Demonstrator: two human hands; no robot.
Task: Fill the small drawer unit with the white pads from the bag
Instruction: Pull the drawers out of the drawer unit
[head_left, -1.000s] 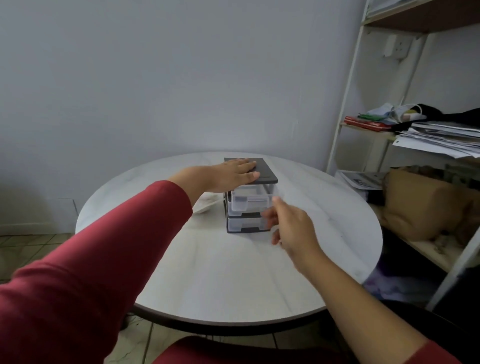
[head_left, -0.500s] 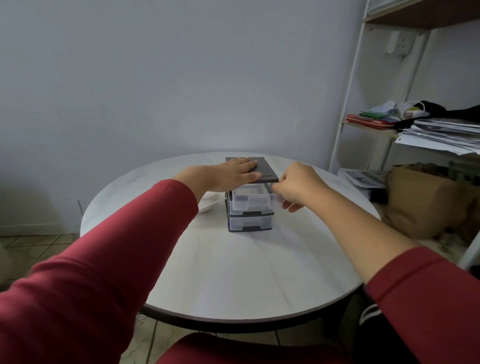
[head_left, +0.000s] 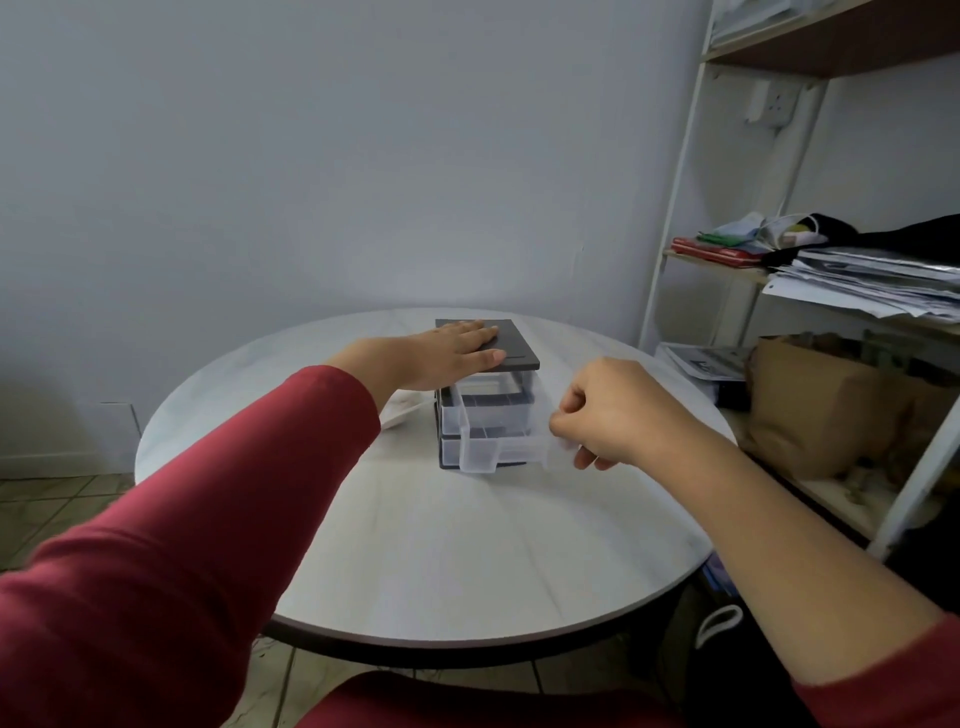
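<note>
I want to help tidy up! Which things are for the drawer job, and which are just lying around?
For the job: drawer unit, pulled-out clear drawer, left hand pressing on top, right hand pinching the drawer, white thing beside the unit (maybe the bag).
Lying about: papers, brown paper bag, red folder.

Small dark-topped drawer unit (head_left: 511, 358), upright, one clear drawer (head_left: 480, 457) partly out, white bag (head_left: 401, 413) just beside.

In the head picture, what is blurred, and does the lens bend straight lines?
Head view: the clear drawer, pinched by the right hand, smears with motion; the left hand on the drawer unit looks sharp. Head view: the shelf post leans and bows; light is soft, without glare.
</note>
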